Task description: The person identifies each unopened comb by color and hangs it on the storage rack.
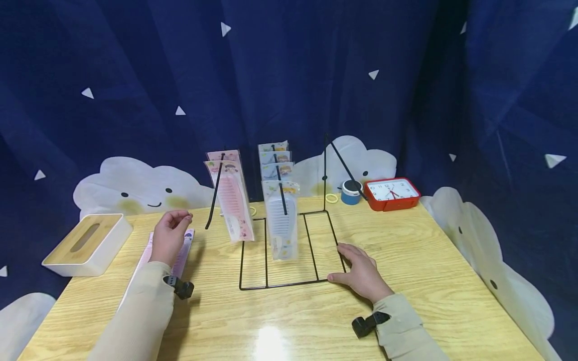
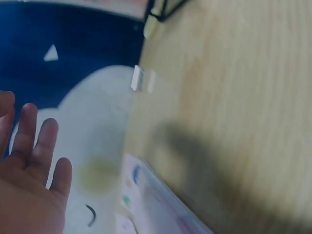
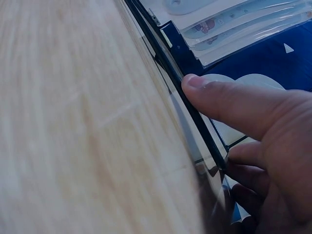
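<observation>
My left hand hovers over packaged pink combs lying on the table at the left. Its fingers look relaxed, with nothing visible in them. A black wire display rack stands in the middle, and my right hand grips the front right corner of its base. In the right wrist view the thumb presses on the rod while the other fingers curl behind it. Pink combs in clear packs hang from the rack's left hook; several pale blue ones hang from the middle hook.
The rack's right hook juts forward, bare. Behind it stand a blue jar and a red clock, with a yellow ring beside them. A tissue box sits at the far left. A dark blue curtain hangs behind the table.
</observation>
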A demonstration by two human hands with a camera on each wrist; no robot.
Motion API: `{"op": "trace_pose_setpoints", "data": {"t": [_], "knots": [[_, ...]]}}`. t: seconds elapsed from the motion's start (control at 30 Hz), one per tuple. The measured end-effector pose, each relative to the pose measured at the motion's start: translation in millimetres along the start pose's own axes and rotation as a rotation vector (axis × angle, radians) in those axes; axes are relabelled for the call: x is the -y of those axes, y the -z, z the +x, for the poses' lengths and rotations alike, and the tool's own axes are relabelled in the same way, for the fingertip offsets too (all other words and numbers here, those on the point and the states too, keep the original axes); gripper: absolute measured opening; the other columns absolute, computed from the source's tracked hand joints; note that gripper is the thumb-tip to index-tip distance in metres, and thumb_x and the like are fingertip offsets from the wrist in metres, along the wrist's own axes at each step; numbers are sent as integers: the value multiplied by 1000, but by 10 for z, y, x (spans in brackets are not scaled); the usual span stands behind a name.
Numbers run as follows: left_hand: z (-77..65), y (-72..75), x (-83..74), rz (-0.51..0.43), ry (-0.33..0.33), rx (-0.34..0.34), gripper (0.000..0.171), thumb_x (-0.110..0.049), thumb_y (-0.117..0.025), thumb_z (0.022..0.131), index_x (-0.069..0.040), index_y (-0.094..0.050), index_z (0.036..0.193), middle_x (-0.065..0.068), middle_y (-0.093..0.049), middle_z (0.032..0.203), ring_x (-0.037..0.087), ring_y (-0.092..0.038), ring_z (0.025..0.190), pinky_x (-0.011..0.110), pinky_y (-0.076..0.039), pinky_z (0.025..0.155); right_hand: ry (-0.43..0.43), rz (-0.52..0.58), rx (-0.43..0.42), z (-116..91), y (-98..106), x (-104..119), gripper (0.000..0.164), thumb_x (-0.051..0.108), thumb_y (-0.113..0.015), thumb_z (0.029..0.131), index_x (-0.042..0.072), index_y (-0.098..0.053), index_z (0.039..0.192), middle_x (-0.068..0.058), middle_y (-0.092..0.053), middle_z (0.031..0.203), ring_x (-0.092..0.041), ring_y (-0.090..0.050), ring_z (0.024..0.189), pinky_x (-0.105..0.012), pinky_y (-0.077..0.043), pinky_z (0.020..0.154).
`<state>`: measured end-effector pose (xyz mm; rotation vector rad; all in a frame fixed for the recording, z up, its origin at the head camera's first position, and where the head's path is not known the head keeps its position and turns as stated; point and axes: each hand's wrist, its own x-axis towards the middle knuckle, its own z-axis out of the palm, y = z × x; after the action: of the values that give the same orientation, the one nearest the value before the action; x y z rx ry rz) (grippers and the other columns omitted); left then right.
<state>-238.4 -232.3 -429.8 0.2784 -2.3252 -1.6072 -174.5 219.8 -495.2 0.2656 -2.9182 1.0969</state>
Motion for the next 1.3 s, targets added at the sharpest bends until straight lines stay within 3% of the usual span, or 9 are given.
{"op": "trace_pose_setpoints", "data": {"t": [0.23, 0.4, 0.53, 0.77, 0.9, 1.0, 1.1, 1.2, 1.3], "knots": [[-2, 85, 257, 202, 69, 74, 35, -23, -54, 104, 1, -55, 129, 18, -61, 126, 15, -55, 105, 26, -42, 89, 6, -1, -8, -8, -7, 4, 86, 37, -87, 76, -1, -51, 144, -18, -47, 151, -43, -35, 141, -63, -22, 109], [-4, 148, 408, 260, 114, 168, 44, -27, -53, 104, 1, -51, 138, 24, -54, 136, 36, -51, 124, 45, -39, 101, -5, 5, -3, -5, -7, 3, 86, 37, -87, 76, -1, -50, 145, -18, -46, 151, -43, -34, 142, -62, -21, 110], [1, 206, 505, 269, 126, 238, 50, -27, -53, 103, 2, -46, 144, 27, -45, 147, 44, -43, 135, 54, -34, 109, -10, 6, 0, 9, -10, -8, 87, 39, -87, 77, 0, -50, 146, -17, -46, 152, -42, -34, 142, -62, -20, 110], [-15, 266, 455, 350, 173, 330, 65, -22, -52, 102, 3, -25, 156, 34, -22, 158, 51, -27, 143, 58, -33, 110, -13, 12, 4, 19, -19, -27, 88, 40, -87, 76, 1, -50, 146, -16, -46, 152, -42, -33, 143, -62, -20, 110], [-3, 246, 484, 391, 189, 347, 73, -17, -56, 99, 6, -16, 157, 38, -14, 157, 52, -27, 142, 56, -37, 108, -14, 10, 6, 14, -10, -16, 88, 39, -87, 77, 1, -49, 146, -17, -46, 152, -43, -33, 143, -62, -20, 110], [6, 238, 535, 430, 180, 342, 76, -16, -58, 97, 6, -15, 156, 40, -18, 155, 53, -32, 139, 56, -41, 105, -16, 10, 8, 11, -7, -11, 88, 38, -87, 77, 0, -49, 146, -17, -45, 152, -43, -33, 143, -62, -20, 110], [1, 240, 580, 483, 147, 331, 75, -15, -60, 96, 8, -20, 154, 40, -36, 146, 52, -42, 131, 57, -41, 103, -18, 11, 10, 8, -5, -5, 87, 38, -87, 77, 0, -49, 146, -17, -45, 152, -43, -32, 143, -62, -20, 110], [-20, 240, 595, 525, 110, 316, 62, -12, -61, 94, 10, -36, 147, 31, -56, 122, 43, -55, 110, 51, -45, 91, -14, 10, 11, 6, -2, 1, 87, 37, -87, 77, 0, -49, 146, -18, -45, 152, -43, -32, 143, -62, -20, 110], [-45, 231, 586, 543, 90, 323, 50, -15, -62, 95, 11, -50, 136, 23, -60, 109, 34, -56, 97, 44, -45, 79, -11, 13, 8, 2, 3, 8, 87, 37, -87, 77, -1, -49, 146, -18, -45, 152, -43, -33, 143, -62, -20, 110]]}}
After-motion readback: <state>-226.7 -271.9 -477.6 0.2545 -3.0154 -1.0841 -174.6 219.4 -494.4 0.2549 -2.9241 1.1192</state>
